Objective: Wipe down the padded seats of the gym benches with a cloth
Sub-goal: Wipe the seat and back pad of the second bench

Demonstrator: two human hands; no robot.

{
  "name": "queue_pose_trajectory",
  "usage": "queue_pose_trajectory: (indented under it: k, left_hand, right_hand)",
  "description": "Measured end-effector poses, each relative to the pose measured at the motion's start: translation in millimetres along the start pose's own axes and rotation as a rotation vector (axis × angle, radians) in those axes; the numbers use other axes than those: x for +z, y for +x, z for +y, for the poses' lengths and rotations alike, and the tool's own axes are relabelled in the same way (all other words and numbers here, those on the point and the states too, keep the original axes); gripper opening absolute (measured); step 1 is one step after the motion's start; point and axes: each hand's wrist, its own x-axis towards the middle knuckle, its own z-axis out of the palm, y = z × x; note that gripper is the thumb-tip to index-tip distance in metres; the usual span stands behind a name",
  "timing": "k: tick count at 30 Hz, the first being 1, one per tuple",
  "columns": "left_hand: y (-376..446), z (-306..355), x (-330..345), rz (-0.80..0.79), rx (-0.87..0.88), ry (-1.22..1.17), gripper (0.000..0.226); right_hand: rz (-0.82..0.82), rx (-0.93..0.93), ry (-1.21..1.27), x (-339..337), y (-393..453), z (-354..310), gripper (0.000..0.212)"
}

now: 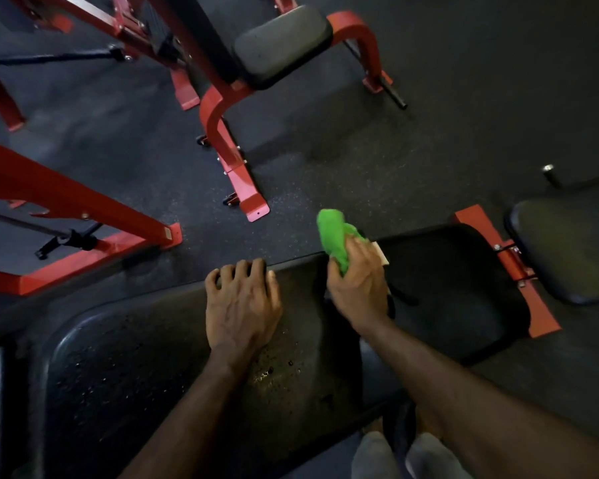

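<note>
Near pad: the black padded seat (146, 375) lies closest, beaded with droplets.
Left hand: the left hand (241, 309) rests on the near pad, fingers hooked over its far edge, holding nothing.
Right hand: the right hand (358, 281) grips a bunched green cloth (334, 236) at the gap between the near pad and the second pad (457, 281).
Far: a red-framed bench (284, 43) stands on the dark floor (464, 98).
</note>
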Motion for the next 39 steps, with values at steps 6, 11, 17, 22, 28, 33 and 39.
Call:
queue_pose_trajectory:
  k: [6,11,17,22,28,33,39]
  left_hand:
    - [1,3,-1,-0.007,-0.015,-0.005,0.039]
    - [2,4,-2,-0.009,-0.014,-0.014,0.039]
    - [2,5,-3,0.002,-0.016,-0.028,0.043]
    - [2,5,-4,-0.009,-0.012,-0.024,0.044]
    - [2,3,-5,-0.019,-0.003,-0.043,0.047]
    - [3,7,-4,-0.003,-0.023,0.008,0.039]
    - [4,2,3,0.013,-0.011,-0.017,0.040]
  right_hand:
    - [-0.138,-0.457,0.014,-8,-1,17,0.056]
    - [-0.046,-0.101,0.014,7,-2,-15,0.053]
    - [-0.117,-0.323,0.038,-10,10,19,0.051]
    - [-0.128,-0.236,0.046,-1,-24,-15,0.058]
    - [-0.130,-0.060,0.027,-12,6,17,0.061]
    - [-0.235,-0.370,0.084,-9,-42,-16,0.065]
    - [-0.046,0.063,0.020,-13,-22,12,0.067]
